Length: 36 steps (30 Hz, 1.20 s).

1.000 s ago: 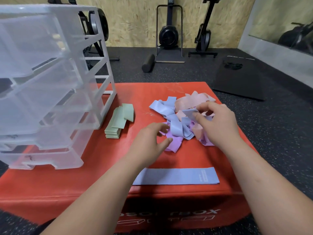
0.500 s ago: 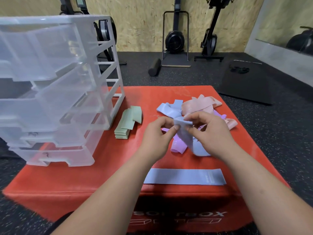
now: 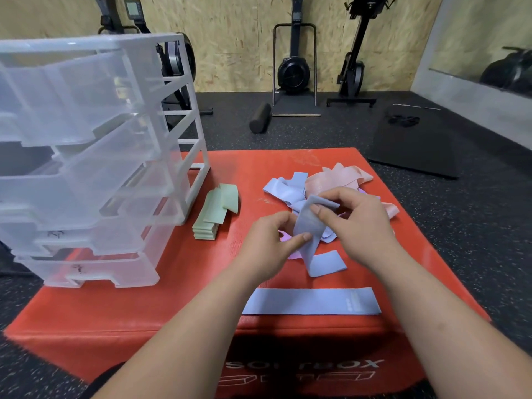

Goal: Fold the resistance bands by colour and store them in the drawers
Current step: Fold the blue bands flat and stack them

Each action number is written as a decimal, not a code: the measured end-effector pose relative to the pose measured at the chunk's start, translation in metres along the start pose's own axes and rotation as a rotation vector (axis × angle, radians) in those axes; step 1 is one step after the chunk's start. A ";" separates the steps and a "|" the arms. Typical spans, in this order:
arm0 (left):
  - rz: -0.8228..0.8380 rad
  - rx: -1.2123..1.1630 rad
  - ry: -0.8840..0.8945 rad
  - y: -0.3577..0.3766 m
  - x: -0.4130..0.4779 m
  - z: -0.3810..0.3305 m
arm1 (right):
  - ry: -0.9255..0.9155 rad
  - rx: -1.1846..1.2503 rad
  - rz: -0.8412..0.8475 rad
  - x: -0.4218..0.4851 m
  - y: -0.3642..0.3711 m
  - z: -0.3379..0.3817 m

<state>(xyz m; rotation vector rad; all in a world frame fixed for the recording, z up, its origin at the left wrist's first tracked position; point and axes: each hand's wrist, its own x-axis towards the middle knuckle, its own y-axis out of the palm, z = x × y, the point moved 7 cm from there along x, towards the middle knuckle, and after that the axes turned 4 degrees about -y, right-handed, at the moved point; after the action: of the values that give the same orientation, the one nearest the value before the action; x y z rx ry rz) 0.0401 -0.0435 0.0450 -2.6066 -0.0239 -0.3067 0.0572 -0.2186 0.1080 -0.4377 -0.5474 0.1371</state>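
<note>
Both hands hold one blue resistance band (image 3: 313, 243) above the red soft box (image 3: 178, 283). My left hand (image 3: 270, 243) pinches its lower part between thumb and fingers. My right hand (image 3: 357, 223) pinches its upper end; the band's free tail lies on the box. Behind the hands is a loose pile of blue (image 3: 282, 191), pink (image 3: 336, 180) and purple bands, partly hidden. A second blue band (image 3: 311, 305) lies flat near the front edge. Folded green bands (image 3: 214, 213) are stacked beside the clear plastic drawer unit (image 3: 95, 156), whose drawers stand pulled out.
The red box ends just in front of the flat band and to the right of the pile. Black rubber floor surrounds it, with a dark mat (image 3: 414, 142) at the right, a foam roller (image 3: 260, 120) and exercise machines (image 3: 293, 70) along the wooden wall.
My hands have lifted a blue band out of the pile and drawn it toward me; the left hand joined the right on it and the tail now hangs down onto the box.
</note>
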 end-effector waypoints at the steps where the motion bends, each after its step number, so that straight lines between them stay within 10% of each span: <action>1: 0.042 0.048 -0.013 0.004 0.000 0.007 | 0.014 0.043 -0.043 0.000 -0.005 -0.001; 15: 0.076 0.299 -0.033 -0.023 -0.011 0.028 | 0.371 0.313 -0.441 -0.029 -0.080 -0.062; 36: 0.093 0.336 -0.327 -0.082 -0.074 0.073 | 0.683 -0.278 0.362 -0.089 -0.056 -0.109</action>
<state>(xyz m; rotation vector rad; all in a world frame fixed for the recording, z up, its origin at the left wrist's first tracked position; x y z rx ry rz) -0.0223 0.0672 0.0069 -2.2865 -0.0621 0.1482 0.0404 -0.3301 0.0076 -0.8095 0.1938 0.2456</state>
